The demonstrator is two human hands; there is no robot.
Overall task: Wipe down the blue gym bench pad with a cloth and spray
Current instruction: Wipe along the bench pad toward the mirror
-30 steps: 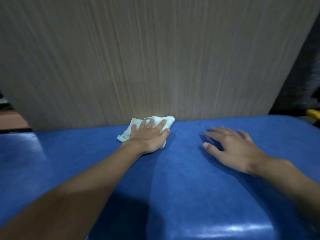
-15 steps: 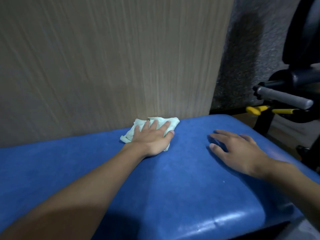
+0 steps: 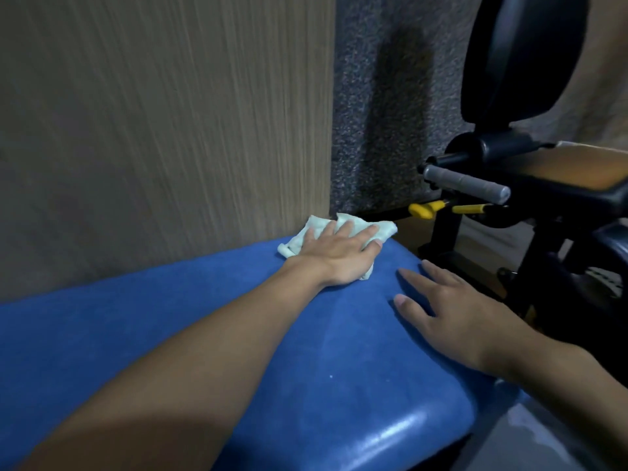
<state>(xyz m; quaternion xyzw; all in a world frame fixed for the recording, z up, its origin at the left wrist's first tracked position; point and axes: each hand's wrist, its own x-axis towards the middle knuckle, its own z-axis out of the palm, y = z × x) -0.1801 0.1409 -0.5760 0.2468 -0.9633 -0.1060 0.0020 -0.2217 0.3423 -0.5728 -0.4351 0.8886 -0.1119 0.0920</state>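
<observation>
Two bare forearms reach out over the blue padded worktop (image 3: 339,368), whose near rounded edge catches a glossy streak of light. Closest in, the right hand (image 3: 452,321) lies palm down on the pad near its right end. Its fingers (image 3: 413,283) are straight and a little spread, the thumb is set apart to the left, and they hold nothing. Further out, the left hand (image 3: 339,260) presses flat on a pale crumpled cloth (image 3: 385,229) at the far right corner of the pad. Its fingers (image 3: 365,234) are stretched out and slightly fanned over the fabric rather than curled round it. The cloth sticks out past the fingertips and to the left of the hand, and its far edge touches the foot of a wood-grain panel (image 3: 170,130) that rises straight behind the pad. Beyond the pad's right end stands a black gym machine (image 3: 560,266) with a grey handle bar (image 3: 465,183), a yellow knob (image 3: 421,210) just below it and a dark oval cushion (image 3: 520,56) above. Behind all this is a speckled grey wall (image 3: 373,96).
</observation>
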